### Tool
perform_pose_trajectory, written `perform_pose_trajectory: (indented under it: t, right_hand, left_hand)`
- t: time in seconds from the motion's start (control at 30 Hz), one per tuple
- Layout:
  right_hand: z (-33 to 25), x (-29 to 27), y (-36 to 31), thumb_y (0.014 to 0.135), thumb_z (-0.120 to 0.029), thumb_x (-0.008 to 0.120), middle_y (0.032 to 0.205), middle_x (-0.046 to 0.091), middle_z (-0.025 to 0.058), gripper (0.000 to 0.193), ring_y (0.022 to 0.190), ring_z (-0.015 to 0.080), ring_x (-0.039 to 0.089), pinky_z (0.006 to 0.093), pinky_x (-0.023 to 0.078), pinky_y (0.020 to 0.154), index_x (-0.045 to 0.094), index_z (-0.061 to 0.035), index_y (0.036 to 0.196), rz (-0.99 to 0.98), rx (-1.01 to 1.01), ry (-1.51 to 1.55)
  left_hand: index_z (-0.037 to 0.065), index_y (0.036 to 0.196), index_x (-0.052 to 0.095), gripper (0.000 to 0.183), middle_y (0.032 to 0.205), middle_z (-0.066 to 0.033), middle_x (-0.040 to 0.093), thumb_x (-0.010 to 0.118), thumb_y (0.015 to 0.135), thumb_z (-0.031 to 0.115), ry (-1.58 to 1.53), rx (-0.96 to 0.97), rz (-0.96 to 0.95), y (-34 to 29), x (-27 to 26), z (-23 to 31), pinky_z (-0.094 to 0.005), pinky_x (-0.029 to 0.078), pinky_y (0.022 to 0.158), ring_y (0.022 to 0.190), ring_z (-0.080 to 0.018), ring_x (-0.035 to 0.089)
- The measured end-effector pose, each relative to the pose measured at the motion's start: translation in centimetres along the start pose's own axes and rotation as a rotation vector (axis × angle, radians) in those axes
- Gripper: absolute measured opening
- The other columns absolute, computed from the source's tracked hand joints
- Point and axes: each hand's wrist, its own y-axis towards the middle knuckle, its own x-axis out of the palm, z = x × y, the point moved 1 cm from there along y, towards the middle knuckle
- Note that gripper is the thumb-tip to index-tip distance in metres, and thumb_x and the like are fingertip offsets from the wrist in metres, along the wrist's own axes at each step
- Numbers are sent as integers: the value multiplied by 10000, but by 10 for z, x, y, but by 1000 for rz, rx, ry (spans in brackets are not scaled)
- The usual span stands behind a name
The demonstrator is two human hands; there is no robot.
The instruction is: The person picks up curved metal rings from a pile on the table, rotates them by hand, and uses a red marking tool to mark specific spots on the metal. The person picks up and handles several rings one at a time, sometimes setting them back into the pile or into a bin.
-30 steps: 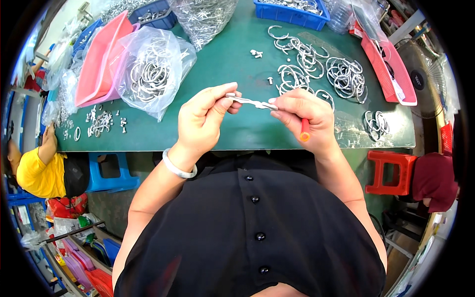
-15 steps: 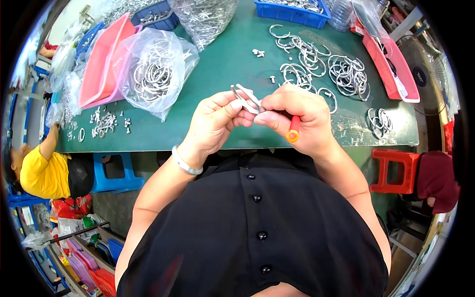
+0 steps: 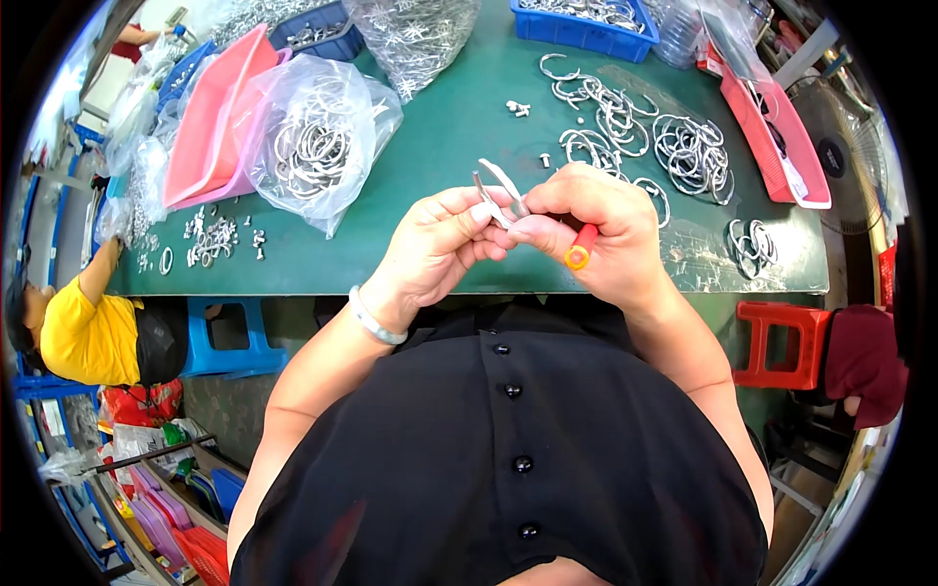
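A curved metal ring clamp (image 3: 503, 183), its two arms spread apart and pointing away from me, sits between my hands above the near edge of the green table. My left hand (image 3: 445, 234) is closed on it, thumb over the fingers. From the other side, the thumb and fingertips of my right hand (image 3: 601, 225) pinch the clamp's lower end. A red tool handle with a yellow-orange end (image 3: 580, 248) is tucked in my right palm; its other end is hidden by the fingers. Past my right hand lie a loose small screw (image 3: 545, 159) and several linked metal rings (image 3: 611, 112).
On the green table (image 3: 469, 117) lie a bag of rings (image 3: 313, 146), pink bins (image 3: 210, 127), blue bins (image 3: 586, 31), small fittings (image 3: 212, 237) and more rings (image 3: 750, 248). At left a person in yellow (image 3: 93, 337) sits by a blue stool (image 3: 234, 340); a red stool (image 3: 785, 344) is at right.
The clamp has turned a little, and its two arms stand wider apart. Both hands keep their hold. The whole view has shifted slightly.
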Motion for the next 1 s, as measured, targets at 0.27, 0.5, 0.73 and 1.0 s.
perform_pose_trajectory:
  t: [0.27, 0.5, 0.73, 1.0]
  right_hand:
    - [-4, 2, 1, 642, -58, 717, 649, 554, 58, 162, 544, 160, 525, 260, 400, 483, 611, -27, 760, -43, -63, -53]
    - [-11, 8, -3, 664, -140, 670, 685, 549, 38, 161, 561, 206, 557, 300, 436, 465, 593, -79, 792, -117, -237, -253]
    - [-8, 11, -3, 583, -112, 735, 636, 526, 60, 252, 488, 198, 520, 287, 389, 407, 604, -35, 784, -138, -298, -265]
    - [-8, 5, -3, 643, -90, 709, 604, 506, 67, 226, 474, 219, 501, 307, 382, 419, 591, -31, 826, -91, -120, -227]
  left_hand:
    - [-46, 1116, 480, 280, 947, -123, 596, 495, 874, 96, -66, -31, 4, 1, 3, 1, -240, 504, 689, 788, -146, 597]
    - [-46, 1072, 476, 268, 914, -120, 586, 532, 851, 95, -43, 16, -14, 3, 4, 3, -260, 482, 739, 803, -162, 590]
    - [-51, 1049, 495, 245, 887, -114, 589, 528, 852, 89, -45, 4, 2, 2, 0, 3, -266, 485, 733, 782, -160, 593]
    - [5, 941, 527, 168, 830, -84, 587, 505, 874, 158, 122, 151, 38, -9, -11, 21, -219, 465, 593, 702, -126, 576]
